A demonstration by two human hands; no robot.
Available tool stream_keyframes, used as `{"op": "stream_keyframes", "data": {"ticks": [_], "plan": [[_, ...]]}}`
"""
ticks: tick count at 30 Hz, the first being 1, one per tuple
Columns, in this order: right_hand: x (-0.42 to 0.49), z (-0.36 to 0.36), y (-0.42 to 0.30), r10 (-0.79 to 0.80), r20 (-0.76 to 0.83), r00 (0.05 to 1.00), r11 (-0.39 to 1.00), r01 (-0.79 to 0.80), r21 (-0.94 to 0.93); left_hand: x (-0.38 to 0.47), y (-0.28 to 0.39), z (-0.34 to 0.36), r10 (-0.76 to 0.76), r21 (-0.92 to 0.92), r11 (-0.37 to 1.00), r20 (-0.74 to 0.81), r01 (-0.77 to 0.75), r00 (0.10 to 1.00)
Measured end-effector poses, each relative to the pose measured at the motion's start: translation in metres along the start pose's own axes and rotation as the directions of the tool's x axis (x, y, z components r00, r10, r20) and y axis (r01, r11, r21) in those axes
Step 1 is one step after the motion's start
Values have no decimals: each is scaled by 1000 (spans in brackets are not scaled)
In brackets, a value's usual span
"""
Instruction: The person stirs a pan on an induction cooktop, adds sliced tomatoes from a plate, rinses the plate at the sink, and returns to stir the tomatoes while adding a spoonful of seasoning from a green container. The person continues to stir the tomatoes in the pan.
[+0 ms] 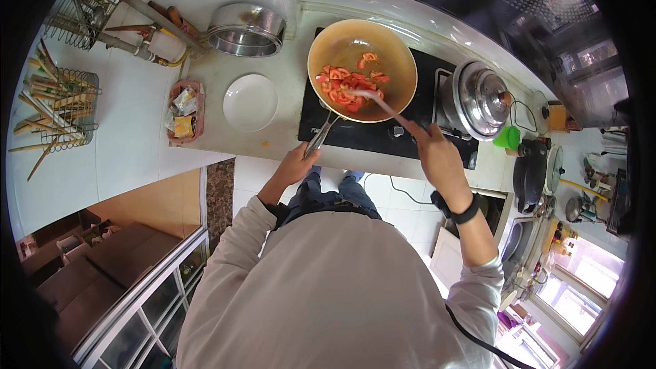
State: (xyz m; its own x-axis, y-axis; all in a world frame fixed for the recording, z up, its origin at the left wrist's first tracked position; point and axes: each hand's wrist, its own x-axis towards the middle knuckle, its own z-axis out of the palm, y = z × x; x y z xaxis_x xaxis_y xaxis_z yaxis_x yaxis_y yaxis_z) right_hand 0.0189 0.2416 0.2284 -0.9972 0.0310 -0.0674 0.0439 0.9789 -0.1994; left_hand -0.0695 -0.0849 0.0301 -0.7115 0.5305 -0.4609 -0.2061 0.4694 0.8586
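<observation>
My left hand [296, 165] is closed around the metal handle [323, 136] of a wide frying pan [402, 54] with a tan interior. The pan stands on the left part of a black gas cooktop [353, 141]. Cut tomato pieces [353, 84] lie mostly in the lower left of the pan, with a few strewn farther up. In my right hand [441, 159] is a pinkish spatula [392, 111] that slants down into the pan. Its tip is among the tomatoes, and its exact shape there is hard to make out.
Right of the pan sits a lidded metal pot [479, 97], near a green cup [507, 138]. A white plate [250, 102] lies on the counter to the left, beside a pink basket of packets [197, 130]. Behind the plate stands a steel steamer ring [246, 31]. A range hood [512, 15] overhangs the upper right.
</observation>
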Motion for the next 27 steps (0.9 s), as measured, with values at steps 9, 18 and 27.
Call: {"op": "stream_keyframes", "data": {"ticks": [9,18,27], "plan": [[18,24,-13,76,-18,997,997,-76,-23,17,1,0,-4,-120,993,66,12,998],[52,82,-11,101,-189,977,995,-96,37,16,-4,-2,-16,18,1000,33,16,999],[-21,84,-3,212,-361,908,962,-128,243,-40,181,-67,546,325,828,-280,-457,790]]}}
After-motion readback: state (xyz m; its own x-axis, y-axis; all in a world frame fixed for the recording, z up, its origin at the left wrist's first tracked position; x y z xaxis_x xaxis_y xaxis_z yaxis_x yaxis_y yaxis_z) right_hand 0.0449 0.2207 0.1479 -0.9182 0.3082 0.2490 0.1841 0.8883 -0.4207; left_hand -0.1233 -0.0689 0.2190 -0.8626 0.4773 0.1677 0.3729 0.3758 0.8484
